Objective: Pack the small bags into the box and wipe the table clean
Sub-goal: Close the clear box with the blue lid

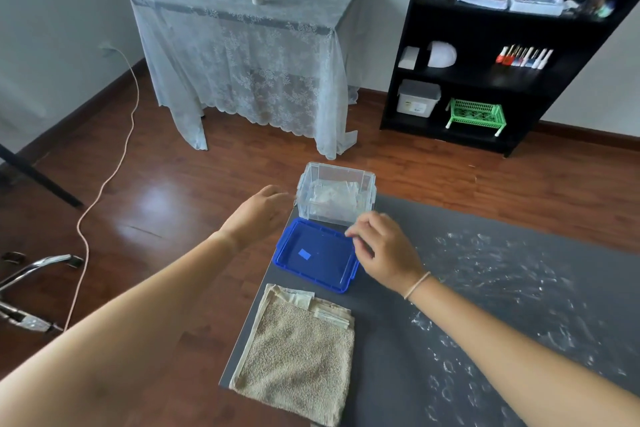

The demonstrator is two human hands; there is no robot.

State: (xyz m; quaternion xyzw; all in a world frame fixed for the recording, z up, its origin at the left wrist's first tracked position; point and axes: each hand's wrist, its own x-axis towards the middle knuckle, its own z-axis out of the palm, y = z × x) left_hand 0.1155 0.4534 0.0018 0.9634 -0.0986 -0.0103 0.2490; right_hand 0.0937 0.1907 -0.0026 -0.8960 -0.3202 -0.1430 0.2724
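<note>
Past the towel [298,357], left hand [256,215] hangs relaxed beside box [341,169]; right hand [384,250] at lid [322,270], grip unclear.

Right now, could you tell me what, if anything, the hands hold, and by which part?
The right hand appears to pinch the blue lid at its far right corner; the left hand visibly holds nothing.

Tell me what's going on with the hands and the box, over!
Left hand open beside clear box; right hand at blue lid edge, grip unclear. Bags inside box, lid off. Towel folded; white smears on table.
</note>
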